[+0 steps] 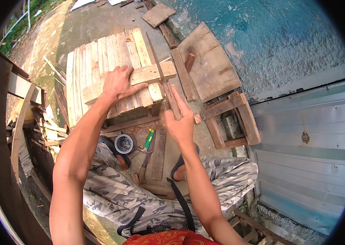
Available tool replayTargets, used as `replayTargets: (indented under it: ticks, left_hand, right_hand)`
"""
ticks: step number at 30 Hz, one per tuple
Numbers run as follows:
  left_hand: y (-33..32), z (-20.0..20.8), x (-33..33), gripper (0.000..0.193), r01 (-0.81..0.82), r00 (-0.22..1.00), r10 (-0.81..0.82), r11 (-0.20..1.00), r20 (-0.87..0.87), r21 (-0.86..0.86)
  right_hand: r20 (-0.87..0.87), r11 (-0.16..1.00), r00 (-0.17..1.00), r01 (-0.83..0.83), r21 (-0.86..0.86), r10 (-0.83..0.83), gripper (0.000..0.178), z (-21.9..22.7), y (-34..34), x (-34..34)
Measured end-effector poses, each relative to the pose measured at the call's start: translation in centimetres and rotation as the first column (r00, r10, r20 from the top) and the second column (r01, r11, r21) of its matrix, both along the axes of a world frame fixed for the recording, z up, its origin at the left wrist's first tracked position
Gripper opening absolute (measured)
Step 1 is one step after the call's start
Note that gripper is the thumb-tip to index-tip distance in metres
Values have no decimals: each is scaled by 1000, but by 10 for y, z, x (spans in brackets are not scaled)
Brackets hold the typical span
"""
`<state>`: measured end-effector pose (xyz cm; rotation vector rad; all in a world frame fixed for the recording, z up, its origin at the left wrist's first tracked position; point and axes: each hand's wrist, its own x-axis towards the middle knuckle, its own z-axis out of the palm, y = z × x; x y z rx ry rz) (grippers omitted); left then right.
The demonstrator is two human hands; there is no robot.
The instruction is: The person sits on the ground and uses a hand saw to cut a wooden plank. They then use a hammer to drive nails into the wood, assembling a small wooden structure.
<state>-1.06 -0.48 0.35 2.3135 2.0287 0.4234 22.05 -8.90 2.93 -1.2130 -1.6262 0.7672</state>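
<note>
My left hand point(120, 85) presses down on a short wooden board point(151, 73), its fingers curled over the far edge and the thumb stretched along the near side. The board lies across a low slatted wooden bench point(106, 53). My right hand point(179, 122) is closed round the wooden handle of a handsaw point(159, 63). The saw blade points away from me and stands against the board near its right end. Whether the teeth are inside a cut, I cannot tell.
Between my feet are a tin can point(124, 144), a green-and-yellow-handled tool point(149, 138), a hammer point(144, 166) and a plank point(159, 153). To the right stand a wooden panel point(209, 61), a small wooden frame point(244, 118) and a metal sheet wall point(303, 159). Scrap wood point(52, 130) lies left.
</note>
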Motion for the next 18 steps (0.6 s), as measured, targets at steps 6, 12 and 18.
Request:
replayTargets:
  ticks: [6,12,18]
  left_hand:
    - [1,-5,-6,77,35,999,-33,998,24,-56]
    - [-3,3,-6,77,-39,997,39,999,60,-14]
    - [-26,-3,15,76,184,983,-183,983,20,-23]
  right_hand:
    - [-79,965,996,-65,-255,46,65,28,-129,56]
    - [-171,988,985,-41,-149,15,62,4,-6,-6]
    - [-173,985,985,-32,-168,2,66,-9,-71,17]
